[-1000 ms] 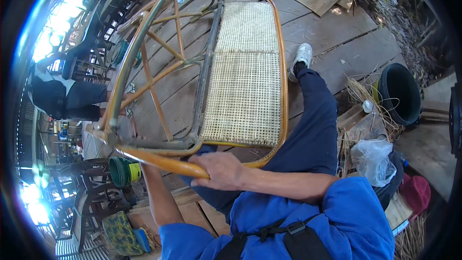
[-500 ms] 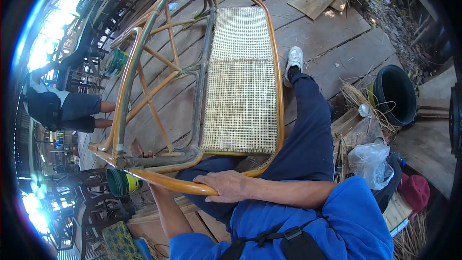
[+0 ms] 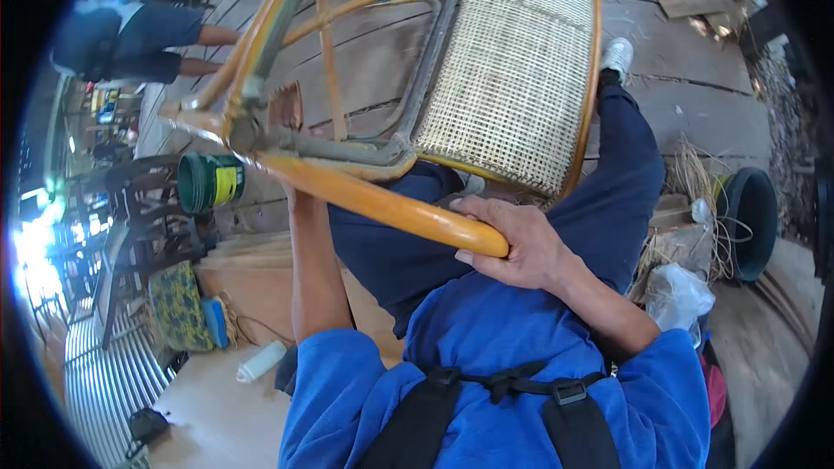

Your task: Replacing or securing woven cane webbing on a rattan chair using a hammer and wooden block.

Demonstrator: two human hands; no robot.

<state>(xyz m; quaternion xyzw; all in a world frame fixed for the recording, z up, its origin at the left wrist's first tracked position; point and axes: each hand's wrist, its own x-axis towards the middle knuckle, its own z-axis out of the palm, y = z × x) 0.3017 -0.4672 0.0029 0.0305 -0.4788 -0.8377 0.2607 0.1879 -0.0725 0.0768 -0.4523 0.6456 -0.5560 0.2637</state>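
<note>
While the right hand (image 3: 517, 243) has its fingers closed round the near end of a glossy orange-brown rail (image 3: 382, 201), the chair frame (image 3: 434, 65) slants over the wearer's legs (image 3: 627, 165): dull grey-brown tubes (image 3: 339, 149), thin crossed struts (image 3: 330, 69), pale open-weave panel (image 3: 512, 69) with a seam (image 3: 530, 11) across it. Left hand (image 3: 287, 111) mostly hidden behind the frame's left corner; grip, cannot tell. Whitish bottle (image 3: 261, 362) on its side, near-left of the frame, contents unclear. Crumpled clear plastic bag (image 3: 678, 297) near-right of the frame, contents unreadable. Green bucket (image 3: 195, 183) with yellow label (image 3: 228, 184), just left of the frame, inside dark. Dark bucket (image 3: 751, 224) right of the frame, contents cannot tell, dry strands (image 3: 693, 169) beside it. Another person's dark shorts (image 3: 165, 26) and bare legs (image 3: 219, 36) show beyond the frame's left side.
</note>
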